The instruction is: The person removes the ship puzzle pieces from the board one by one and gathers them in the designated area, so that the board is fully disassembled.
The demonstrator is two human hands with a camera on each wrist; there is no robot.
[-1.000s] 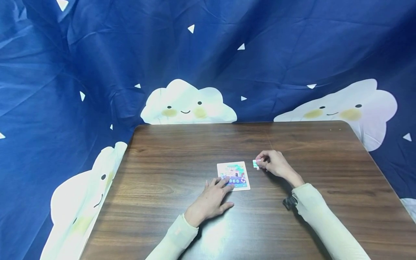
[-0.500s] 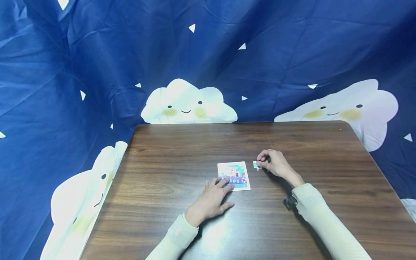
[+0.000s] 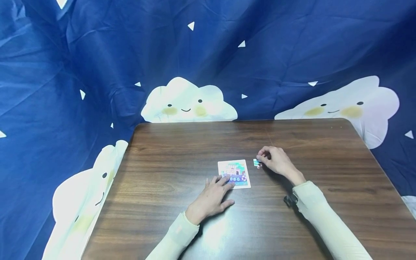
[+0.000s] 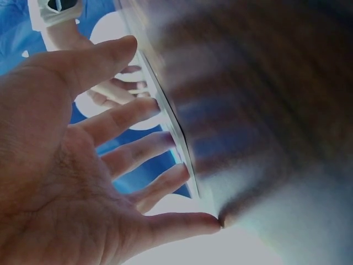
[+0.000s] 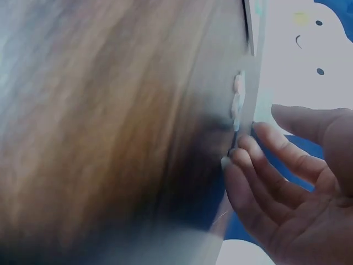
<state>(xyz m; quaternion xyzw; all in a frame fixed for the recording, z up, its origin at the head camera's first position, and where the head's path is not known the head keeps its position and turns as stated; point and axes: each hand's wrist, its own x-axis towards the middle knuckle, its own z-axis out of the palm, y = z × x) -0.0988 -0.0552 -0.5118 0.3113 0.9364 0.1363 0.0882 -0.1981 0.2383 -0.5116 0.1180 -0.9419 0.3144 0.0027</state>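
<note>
My left hand lies with spread fingers on the lower left of a small white-bordered picture board, printed in pink, teal and purple. In the left wrist view the straight fingertips rest along the board's edge. To the right of the board lies a small jigsaw piece, teal and white with a knobbed lower edge. The right hand is just beside it, fingers bent. From the right wrist, the piece lies flat on the table, with the fingertips just short of it and the thumb apart.
Both hands work over a brown wood-grain table with rounded far corners. Behind it hangs a blue curtain with smiling clouds and white triangles. A small black device is at the right wrist.
The right fingers have drawn slightly up and away from the jigsaw piece, leaving more of it uncovered. The left hand stays in place on the board.
</note>
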